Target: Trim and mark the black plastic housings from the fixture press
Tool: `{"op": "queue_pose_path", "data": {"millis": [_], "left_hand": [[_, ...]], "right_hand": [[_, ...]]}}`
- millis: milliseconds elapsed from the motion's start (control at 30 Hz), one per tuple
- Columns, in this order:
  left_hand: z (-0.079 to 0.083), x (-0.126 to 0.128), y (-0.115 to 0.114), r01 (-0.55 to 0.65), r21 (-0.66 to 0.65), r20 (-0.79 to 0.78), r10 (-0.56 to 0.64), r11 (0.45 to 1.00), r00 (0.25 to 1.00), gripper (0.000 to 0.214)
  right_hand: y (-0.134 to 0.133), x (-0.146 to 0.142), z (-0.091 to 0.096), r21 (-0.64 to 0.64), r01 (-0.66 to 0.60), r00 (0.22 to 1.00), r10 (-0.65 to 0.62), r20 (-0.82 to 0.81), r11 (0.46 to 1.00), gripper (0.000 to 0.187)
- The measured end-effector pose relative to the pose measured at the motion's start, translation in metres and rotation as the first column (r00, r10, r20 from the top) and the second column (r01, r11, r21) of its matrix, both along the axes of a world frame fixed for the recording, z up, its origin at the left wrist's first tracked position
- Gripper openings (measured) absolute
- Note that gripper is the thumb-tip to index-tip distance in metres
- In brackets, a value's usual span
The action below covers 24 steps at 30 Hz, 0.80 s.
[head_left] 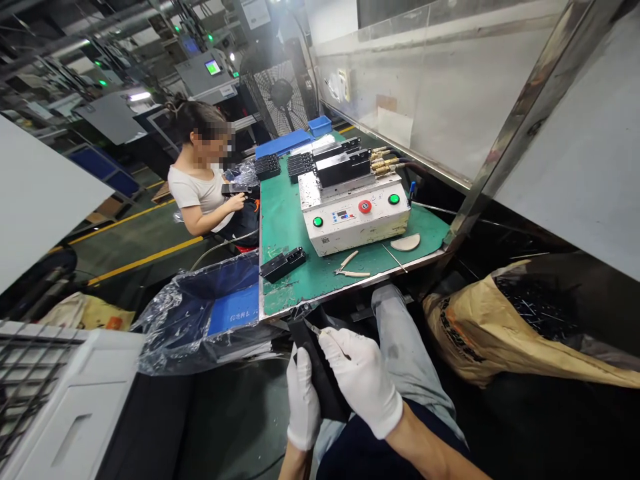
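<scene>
Facing a green-matted counter (pixel 295 227) with a white control unit (pixel 353 223), the person holds a long black plastic part (pixel 320 373) just below the counter's near edge. The gloved left grip (pixel 303 408) is clamped around it, while the gloved right grip (pixel 359 381) pinches a small metal pick (pixel 313 328) at its top end.

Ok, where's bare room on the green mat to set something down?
Green mat shows bare between the white machine and the black fixture, and right of the machine, past the beige pad. It's crowded behind, around the black stacks and brass fittings.
</scene>
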<state>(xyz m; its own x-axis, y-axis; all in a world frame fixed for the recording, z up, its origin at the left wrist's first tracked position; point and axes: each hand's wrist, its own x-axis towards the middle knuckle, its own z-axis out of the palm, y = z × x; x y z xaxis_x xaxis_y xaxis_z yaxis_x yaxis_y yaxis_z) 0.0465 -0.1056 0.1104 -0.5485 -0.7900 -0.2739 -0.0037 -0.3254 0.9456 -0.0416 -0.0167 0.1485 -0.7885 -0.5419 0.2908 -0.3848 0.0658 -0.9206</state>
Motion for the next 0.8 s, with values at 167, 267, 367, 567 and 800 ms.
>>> {"op": "queue_pose_path", "data": {"millis": [167, 267, 367, 567, 800], "left_hand": [[0.004, 0.0, 0.0, -0.01, -0.102, 0.036, 0.013, 0.995, 0.999, 0.04], [0.007, -0.001, 0.001, -0.054, -0.182, 0.07, 0.068, 0.982, 0.995, 0.03], [0.005, -0.001, 0.001, -0.129, -0.256, 0.08, 0.154, 0.958, 0.985, 0.027], [-0.032, 0.003, -0.01, -0.122, -0.439, 0.129, 0.197, 0.89, 0.972, 0.07], [-0.04, -0.008, -0.014, -0.159, -0.295, 0.057, 0.183, 0.942, 0.981, 0.073]], "right_hand": [[-0.002, -0.002, -0.002, -0.036, -0.017, 0.997, 0.02, 0.07, 0.999, 0.038], [-0.002, -0.004, -0.003, -0.082, 0.003, 0.994, 0.007, 0.112, 0.997, 0.038], [-0.002, -0.005, -0.005, -0.132, 0.021, 0.988, 0.0, 0.153, 0.991, 0.037], [0.002, -0.006, -0.005, -0.15, -0.007, 0.955, 0.051, 0.292, 0.989, 0.042], [0.012, -0.013, -0.005, -0.101, 0.023, 0.903, 0.023, 0.43, 0.995, 0.042]]}}
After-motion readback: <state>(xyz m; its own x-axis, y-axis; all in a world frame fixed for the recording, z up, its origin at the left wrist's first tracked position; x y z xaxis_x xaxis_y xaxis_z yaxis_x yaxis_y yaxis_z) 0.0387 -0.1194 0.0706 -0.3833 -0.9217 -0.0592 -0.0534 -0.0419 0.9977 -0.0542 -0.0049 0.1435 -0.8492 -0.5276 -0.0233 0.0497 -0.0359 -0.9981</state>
